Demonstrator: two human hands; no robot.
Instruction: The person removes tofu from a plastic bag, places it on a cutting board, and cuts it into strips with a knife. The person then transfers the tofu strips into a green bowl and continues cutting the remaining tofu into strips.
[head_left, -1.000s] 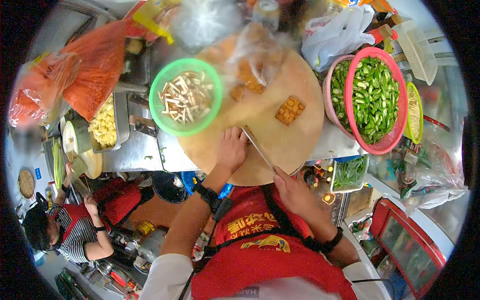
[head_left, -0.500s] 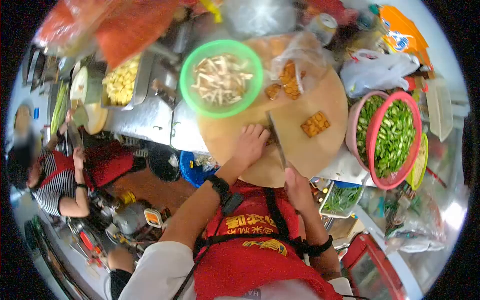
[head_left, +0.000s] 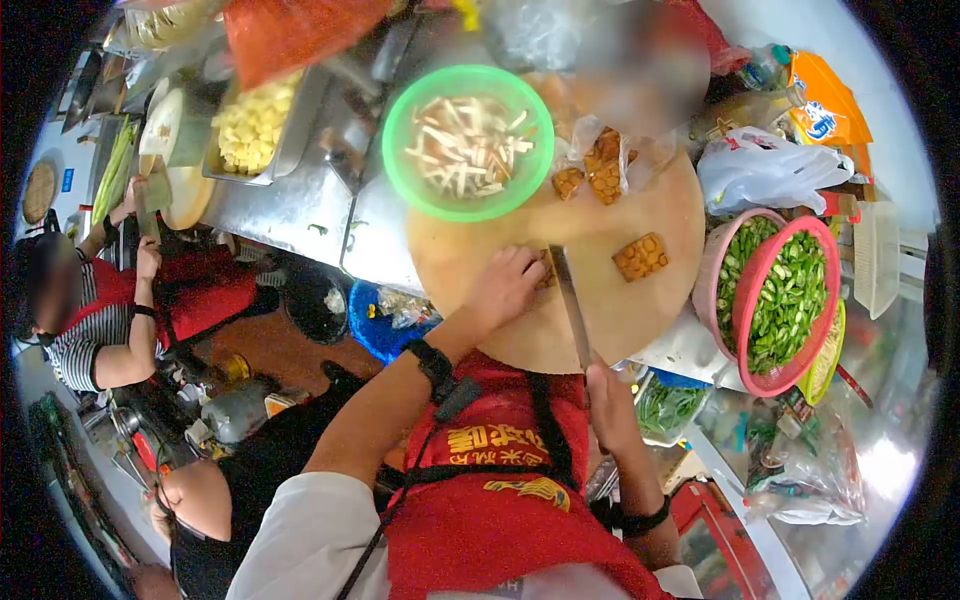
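Note:
My left hand (head_left: 508, 287) lies on the round wooden board (head_left: 450, 265), its fingers bent over a small brown patterned piece (head_left: 547, 268) that they mostly hide. Closed round a handle, my right hand (head_left: 607, 405) holds a knife (head_left: 572, 308) whose blade stands just right of the left fingertips. A brown patterned block (head_left: 641, 257) rests on the board to the right of the blade. Farther back, more brown pieces (head_left: 604, 166) lie in and beside a clear plastic bag. The green basket (head_left: 398, 165) of pale strips stands at the board's back left.
Two pink baskets (head_left: 745, 350) with cut green vegetables stand at the right. A white plastic bag (head_left: 765, 170) is behind them. A metal tray (head_left: 285, 125) of yellow chunks sits at the left. A co-worker in a red apron (head_left: 215, 295) holds a knife at far left.
The view has shifted, so the basket and board appear farther right. The blade looks more upright beside my left fingers. Another person's bare limb and dark clothing show more at the lower left.

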